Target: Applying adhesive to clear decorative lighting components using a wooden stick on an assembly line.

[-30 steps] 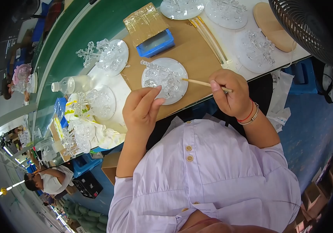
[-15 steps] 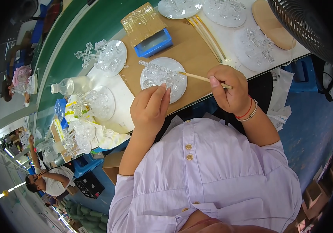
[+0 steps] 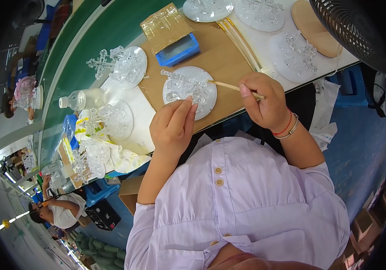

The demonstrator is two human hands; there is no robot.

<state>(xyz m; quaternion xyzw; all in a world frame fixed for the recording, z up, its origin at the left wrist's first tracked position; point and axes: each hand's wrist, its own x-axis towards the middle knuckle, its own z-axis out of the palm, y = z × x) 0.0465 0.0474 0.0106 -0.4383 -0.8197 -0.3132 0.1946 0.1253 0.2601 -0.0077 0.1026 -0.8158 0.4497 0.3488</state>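
In front of me a clear ornament [image 3: 186, 87] with a knobbly raised shape lies on a round white plate [image 3: 208, 108], on brown cardboard [image 3: 229, 58]. My left hand [image 3: 173, 125] pinches the ornament's near edge between thumb and fingertips. A thin wooden paintbrush [image 3: 230, 86] is held in my right hand [image 3: 265, 101], its fingers closed round the handle. The brush tip touches or nearly touches the ornament's right side. What exactly lies between my left fingertips is partly hidden.
Several plates with clear ornaments [image 3: 132, 67] stand around. A blue tray [image 3: 178, 50] with a cardboard lid, more brushes [image 3: 242, 42], a clear bottle [image 3: 85, 99] and a fan [image 3: 353, 31] flank the cardboard. A co-worker [image 3: 64, 209] sits at the far left.
My right hand and the brush have shifted very slightly left. My left hand stays almost in place. The co-worker's raised arm has come down.
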